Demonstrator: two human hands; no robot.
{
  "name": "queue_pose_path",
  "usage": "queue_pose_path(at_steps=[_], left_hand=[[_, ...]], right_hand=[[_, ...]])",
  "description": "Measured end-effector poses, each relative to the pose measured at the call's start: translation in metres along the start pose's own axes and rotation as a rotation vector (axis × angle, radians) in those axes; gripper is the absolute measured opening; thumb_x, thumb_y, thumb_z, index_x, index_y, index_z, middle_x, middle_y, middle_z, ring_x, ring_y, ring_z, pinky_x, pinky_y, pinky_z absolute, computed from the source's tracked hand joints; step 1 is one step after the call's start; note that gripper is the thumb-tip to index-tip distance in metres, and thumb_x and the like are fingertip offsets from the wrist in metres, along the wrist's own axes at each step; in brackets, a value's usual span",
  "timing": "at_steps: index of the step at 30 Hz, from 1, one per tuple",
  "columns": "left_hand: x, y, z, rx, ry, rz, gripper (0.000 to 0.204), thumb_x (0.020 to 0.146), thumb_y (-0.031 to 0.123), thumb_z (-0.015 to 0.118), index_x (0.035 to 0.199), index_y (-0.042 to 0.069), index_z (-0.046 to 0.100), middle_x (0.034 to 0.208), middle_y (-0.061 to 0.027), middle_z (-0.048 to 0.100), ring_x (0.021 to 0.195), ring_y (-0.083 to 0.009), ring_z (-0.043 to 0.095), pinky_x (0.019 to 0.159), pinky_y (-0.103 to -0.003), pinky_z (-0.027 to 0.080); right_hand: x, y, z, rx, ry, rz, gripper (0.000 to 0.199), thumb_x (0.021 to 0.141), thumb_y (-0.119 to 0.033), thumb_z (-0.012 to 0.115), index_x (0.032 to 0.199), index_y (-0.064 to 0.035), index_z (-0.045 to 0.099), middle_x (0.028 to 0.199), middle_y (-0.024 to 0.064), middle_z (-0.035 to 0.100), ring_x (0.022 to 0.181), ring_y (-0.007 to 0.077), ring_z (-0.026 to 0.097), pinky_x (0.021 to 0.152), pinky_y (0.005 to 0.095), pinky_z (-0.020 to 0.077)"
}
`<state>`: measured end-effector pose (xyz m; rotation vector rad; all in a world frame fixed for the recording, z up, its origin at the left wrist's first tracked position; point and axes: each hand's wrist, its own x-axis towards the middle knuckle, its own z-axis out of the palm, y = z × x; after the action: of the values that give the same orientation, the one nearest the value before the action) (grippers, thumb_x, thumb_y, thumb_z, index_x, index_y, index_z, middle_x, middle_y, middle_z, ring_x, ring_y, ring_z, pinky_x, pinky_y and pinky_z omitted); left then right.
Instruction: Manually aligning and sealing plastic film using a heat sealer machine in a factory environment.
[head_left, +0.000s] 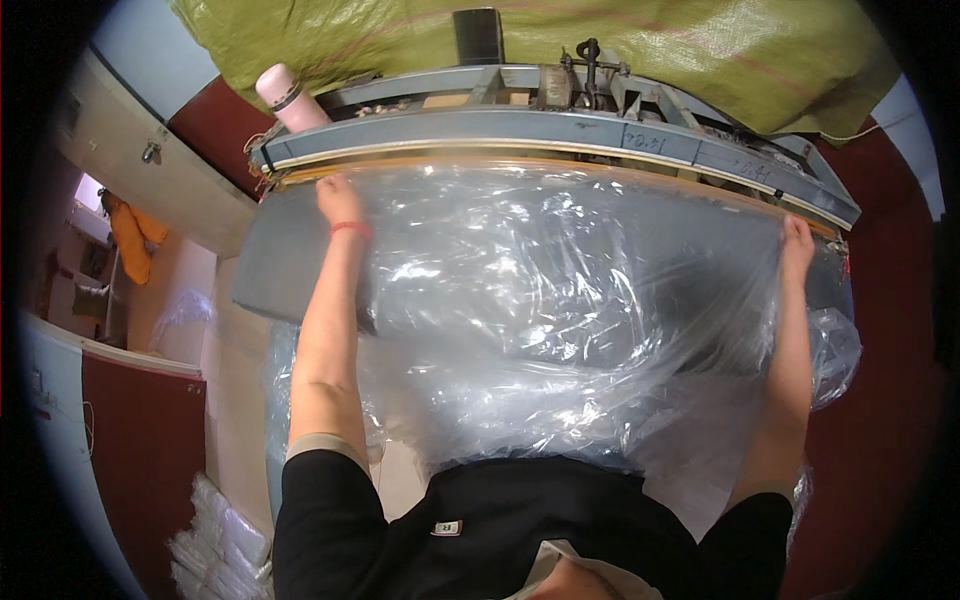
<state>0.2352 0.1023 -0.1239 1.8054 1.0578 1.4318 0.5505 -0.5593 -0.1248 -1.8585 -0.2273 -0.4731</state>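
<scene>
Black short-sleeved shirt [540, 510] fills six o'clock, and beyond it a sheet of clear, shiny plastic film [520, 290] drapes across the grey, smooth worktop [285, 255] to a long orange-brown strip [560, 167] at twelve. Left hand [341, 203] at ten o'clock and right hand [797, 247] near three each have a narrow grip, apparently pinching the film's far edge. Spreading it along the strip seems the step in hand; the next move calls for an even, level tension

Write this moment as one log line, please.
left hand: grips clear plastic | right hand: grips clear plastic | clear plastic: over grey surface | pink bottle: far left
</scene>
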Motion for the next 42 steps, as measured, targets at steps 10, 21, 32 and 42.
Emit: queue_pose_path(at_steps=[10,21,32,42], left_hand=[[0.005,0.016,0.015,0.094,0.105,-0.024,0.016,0.077,0.015,0.049,0.075,-0.001,0.052,0.07,-0.0189,0.058,0.066,-0.0298,0.057,0.063,-0.037,0.044],[-0.008,0.048,0.014,0.193,0.067,-0.125,0.023,0.078,0.019,0.051,0.091,0.0,0.047,0.085,-0.0204,0.058,0.081,-0.0316,0.057,0.072,-0.038,0.043],[-0.003,0.045,0.018,0.25,0.233,-0.129,0.019,0.082,0.015,0.039,0.089,-0.003,0.042,0.082,-0.0266,0.056,0.079,-0.0408,0.055,0.07,-0.045,0.042],[0.033,0.026,-0.004,-0.067,0.258,-0.304,0.019,0.082,0.014,0.04,0.082,-0.004,0.047,0.081,-0.0254,0.056,0.077,-0.0374,0.056,0.07,-0.041,0.044]], right_hand=[[0.009,0.003,0.031,-0.107,0.296,0.021,0.024,0.073,-0.022,0.068,0.078,-0.0018,0.057,0.069,0.0007,0.058,0.063,0.0081,0.05,0.062,0.021,0.0407],[0.011,0.007,0.025,-0.163,0.271,0.008,0.024,0.075,-0.023,0.065,0.078,-0.0018,0.054,0.07,0.001,0.057,0.063,0.0083,0.051,0.062,0.0207,0.0404],[0.0,-0.029,0.028,0.066,0.371,0.092,0.023,0.08,-0.022,0.046,0.082,-0.0004,0.053,0.073,0.0071,0.056,0.061,0.0127,0.052,0.053,0.0243,0.0405],[0.009,-0.071,0.025,0.25,0.27,0.272,0.026,0.082,-0.024,0.041,0.064,-0.0061,0.045,0.061,0.0071,0.052,0.046,0.0157,0.048,0.04,0.0271,0.0368]])
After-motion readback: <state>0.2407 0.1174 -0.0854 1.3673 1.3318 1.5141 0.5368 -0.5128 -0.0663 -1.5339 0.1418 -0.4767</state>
